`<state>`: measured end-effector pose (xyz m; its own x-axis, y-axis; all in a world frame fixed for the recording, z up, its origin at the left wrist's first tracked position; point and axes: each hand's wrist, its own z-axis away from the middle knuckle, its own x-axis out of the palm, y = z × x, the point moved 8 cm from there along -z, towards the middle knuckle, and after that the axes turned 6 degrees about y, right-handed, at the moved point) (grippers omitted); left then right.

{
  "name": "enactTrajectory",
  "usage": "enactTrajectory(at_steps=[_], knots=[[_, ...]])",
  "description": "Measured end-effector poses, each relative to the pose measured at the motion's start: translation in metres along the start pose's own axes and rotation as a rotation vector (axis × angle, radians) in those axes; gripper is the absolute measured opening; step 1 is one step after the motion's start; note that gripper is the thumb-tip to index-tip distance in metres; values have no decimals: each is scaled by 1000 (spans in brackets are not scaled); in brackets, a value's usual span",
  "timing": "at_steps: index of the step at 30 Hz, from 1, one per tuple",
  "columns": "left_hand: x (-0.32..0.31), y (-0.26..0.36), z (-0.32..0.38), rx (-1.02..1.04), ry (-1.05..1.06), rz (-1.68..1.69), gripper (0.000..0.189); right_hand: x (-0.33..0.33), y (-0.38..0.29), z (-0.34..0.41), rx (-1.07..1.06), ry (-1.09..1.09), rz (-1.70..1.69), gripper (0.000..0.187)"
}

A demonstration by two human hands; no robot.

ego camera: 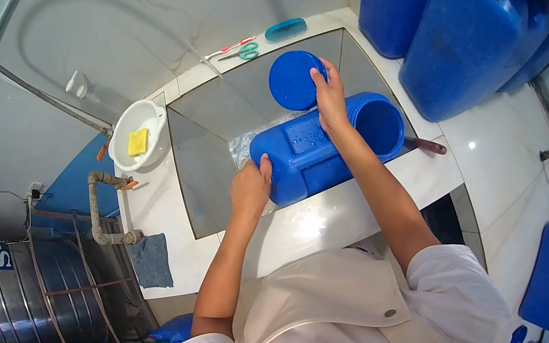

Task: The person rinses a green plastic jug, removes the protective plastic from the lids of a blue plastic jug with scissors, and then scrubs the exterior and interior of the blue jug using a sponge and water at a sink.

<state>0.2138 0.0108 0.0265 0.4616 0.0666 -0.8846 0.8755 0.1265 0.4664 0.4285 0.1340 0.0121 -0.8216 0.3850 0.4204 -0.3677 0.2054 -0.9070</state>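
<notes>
A blue plastic canister with a wide mouth lies on its side over the tiled sink, its open mouth facing right. Water drops dot its upper side. My left hand grips the canister's base end at the left. In my right hand is a round blue screw lid, held by its edge above the canister, flat face up. Water ripples show in the sink beneath the canister. A tool with a brown handle rests at the sink's right rim, its far end hidden behind the canister.
A white basin holding a yellow sponge stands left of the sink. Green-handled scissors, a toothbrush and a teal brush lie on the back ledge. Large blue jerrycans crowd the right. A grey cloth hangs over the front-left counter.
</notes>
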Motion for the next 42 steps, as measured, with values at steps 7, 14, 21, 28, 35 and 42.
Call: enactTrajectory(at_steps=[7,14,21,28,35,42], knots=[[-17,43,51,840,186,-50,38,-5,-2,-2,-10,4,37,41],[-32,10,36,482,197,282,32,0,-5,3,-10,-39,107,41],[-22,20,20,250,118,427,9,-2,-3,0,-47,-14,160,44],[26,127,35,872,40,-33,39,-11,-43,3,-133,-29,-21,43],[49,112,7,729,-88,-220,35,-120,-104,14,-6,-209,488,34],[50,109,4,699,-92,-187,32,-100,-82,57,-772,-253,1548,44]])
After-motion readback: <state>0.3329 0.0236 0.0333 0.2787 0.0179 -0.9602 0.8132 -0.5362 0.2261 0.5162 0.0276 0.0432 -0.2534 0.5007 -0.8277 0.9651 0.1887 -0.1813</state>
